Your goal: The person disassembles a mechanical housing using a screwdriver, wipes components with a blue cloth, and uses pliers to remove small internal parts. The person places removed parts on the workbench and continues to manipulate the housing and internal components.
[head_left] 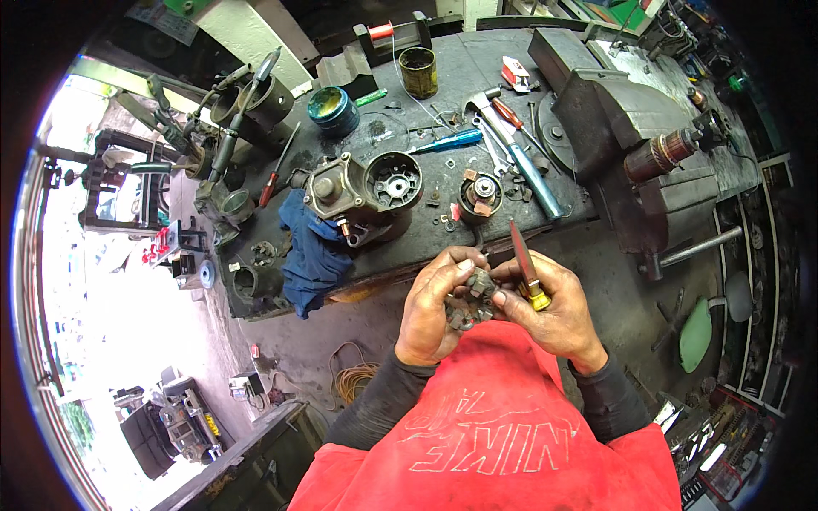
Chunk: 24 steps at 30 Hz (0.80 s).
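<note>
Near the bench's front edge, above my red shirt, my left hand is closed on a grimy metal part with several small pieces. My right hand is closed too, its thumb on the same part, and holds an upright tool with a yellow handle and a long reddish blade. Just beyond them on the bench sit a round component with copper-coloured pieces, small loose pieces and a metal housing with an open round end. A blue cloth hangs over the edge left of the housing.
The dark workbench holds cans, screwdrivers, wrenches and a hammer. At its right stands a large vise with a protruding handle. A coiled cable lies on the floor at lower left.
</note>
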Each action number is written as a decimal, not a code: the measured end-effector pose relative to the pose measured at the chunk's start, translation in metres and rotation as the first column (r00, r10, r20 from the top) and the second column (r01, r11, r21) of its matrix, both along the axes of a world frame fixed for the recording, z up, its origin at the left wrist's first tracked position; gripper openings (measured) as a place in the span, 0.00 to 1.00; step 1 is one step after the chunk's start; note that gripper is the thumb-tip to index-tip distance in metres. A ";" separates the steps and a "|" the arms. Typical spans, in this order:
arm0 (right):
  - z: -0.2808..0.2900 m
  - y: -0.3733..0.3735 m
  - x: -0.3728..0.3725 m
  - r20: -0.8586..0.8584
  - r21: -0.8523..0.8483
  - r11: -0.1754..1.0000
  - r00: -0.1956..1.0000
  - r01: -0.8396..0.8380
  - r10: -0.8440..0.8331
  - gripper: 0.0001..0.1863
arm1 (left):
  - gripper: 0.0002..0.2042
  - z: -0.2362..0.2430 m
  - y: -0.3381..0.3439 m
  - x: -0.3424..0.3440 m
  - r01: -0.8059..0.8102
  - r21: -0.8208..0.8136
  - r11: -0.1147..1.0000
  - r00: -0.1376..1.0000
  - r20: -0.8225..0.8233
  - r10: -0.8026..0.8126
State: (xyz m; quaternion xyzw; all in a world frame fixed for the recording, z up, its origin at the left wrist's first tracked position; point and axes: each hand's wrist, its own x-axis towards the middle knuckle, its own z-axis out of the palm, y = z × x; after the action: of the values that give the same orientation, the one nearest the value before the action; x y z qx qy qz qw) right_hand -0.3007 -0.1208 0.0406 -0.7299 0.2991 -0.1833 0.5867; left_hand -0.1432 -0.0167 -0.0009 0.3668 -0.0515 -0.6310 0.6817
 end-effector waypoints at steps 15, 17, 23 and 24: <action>-0.014 0.007 -0.047 -0.327 0.324 0.923 0.940 0.205 -0.094 0.36 | 0.19 -0.025 0.004 0.011 -0.180 -0.248 0.952 0.910 -0.408 0.066; -0.016 0.019 -0.056 -0.437 0.009 0.997 0.897 0.082 -0.069 0.29 | 0.18 -0.025 0.007 0.013 -0.170 -0.275 0.946 0.901 -0.433 0.036; 0.013 0.017 -0.083 -0.528 -0.055 0.998 0.849 -0.004 -0.025 0.16 | 0.21 -0.023 0.012 0.023 -0.075 -0.263 0.962 0.961 -0.277 -0.001; 0.019 0.017 -0.085 -0.634 0.005 1.000 0.773 -0.030 0.026 0.17 | 0.22 -0.022 0.013 0.023 -0.100 -0.171 0.980 0.966 -0.252 0.054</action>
State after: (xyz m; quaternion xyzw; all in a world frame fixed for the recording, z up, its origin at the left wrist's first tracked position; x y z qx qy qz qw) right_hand -0.3857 -0.1041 0.0598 -0.7550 0.4677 0.0810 0.4524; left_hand -0.1205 -0.0038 -0.0229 0.2232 -0.0097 -0.6372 0.7376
